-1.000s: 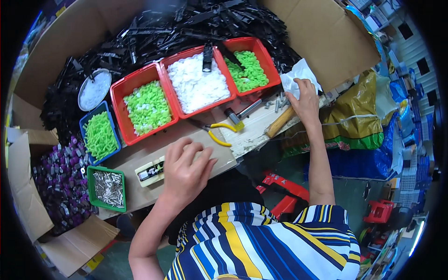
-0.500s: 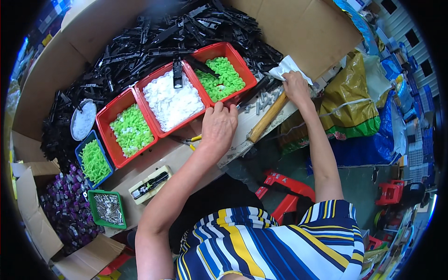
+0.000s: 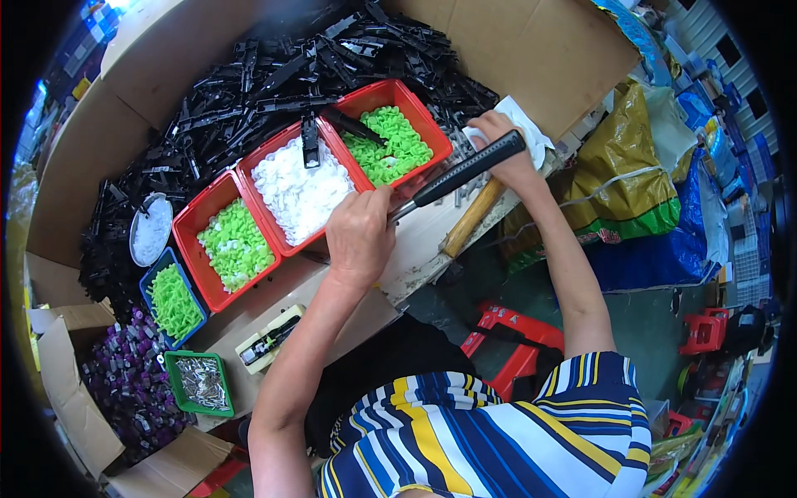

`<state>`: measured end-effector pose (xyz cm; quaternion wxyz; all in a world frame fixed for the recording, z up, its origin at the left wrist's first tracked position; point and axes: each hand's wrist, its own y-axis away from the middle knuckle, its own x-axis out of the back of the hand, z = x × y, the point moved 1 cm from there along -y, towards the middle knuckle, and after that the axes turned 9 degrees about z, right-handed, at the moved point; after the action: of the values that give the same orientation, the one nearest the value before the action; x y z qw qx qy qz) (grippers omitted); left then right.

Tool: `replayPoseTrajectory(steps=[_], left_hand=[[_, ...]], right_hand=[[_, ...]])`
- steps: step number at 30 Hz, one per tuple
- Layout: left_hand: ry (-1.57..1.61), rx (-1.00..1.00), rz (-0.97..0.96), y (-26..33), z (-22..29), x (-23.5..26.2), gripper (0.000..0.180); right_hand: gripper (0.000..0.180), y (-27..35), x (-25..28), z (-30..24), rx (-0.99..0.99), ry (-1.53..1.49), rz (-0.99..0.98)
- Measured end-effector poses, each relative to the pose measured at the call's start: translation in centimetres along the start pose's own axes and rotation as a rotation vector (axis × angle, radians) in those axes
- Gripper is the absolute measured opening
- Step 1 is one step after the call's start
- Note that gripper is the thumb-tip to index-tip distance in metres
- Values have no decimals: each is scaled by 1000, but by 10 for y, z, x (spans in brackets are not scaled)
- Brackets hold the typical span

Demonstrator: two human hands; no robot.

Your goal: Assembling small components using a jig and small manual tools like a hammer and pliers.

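Note:
My left hand is closed around the metal shaft of a tool with a long black textured grip. The grip points up and right, and the tool's other end is hidden in the hand. My right hand lies partly behind the grip, over a crumpled white sheet; its fingertips are too hidden to show a hold. Close below it a wooden handle rests along the bench edge. By my left hand stands a red bin of white plastic pieces, with a black part across its far rim.
Red bins of green pieces flank the white ones. Black parts heap behind, inside cardboard walls. A green tray of metal pins, a cream fixture and purple parts lie left. Sacks stand right.
My left hand has moved left and down, bringing the black-gripped tool up across the bench. My right hand has shifted slightly left on the white sheet. The yellow-handled pliers are now mostly hidden.

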<state>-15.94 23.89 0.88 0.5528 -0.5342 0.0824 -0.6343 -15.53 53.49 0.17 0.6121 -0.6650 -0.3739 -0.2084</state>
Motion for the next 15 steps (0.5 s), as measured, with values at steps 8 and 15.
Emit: replayPoseTrajectory(steps=[8, 15], left_hand=[[-260, -17, -194, -21, -10, -11, 7], [-434, -67, -345, -32, -10, -18, 7]], right_hand=[[29, -50, -43, 5, 144, -52, -150], [31, -43, -40, 12, 160, 53, -279]])
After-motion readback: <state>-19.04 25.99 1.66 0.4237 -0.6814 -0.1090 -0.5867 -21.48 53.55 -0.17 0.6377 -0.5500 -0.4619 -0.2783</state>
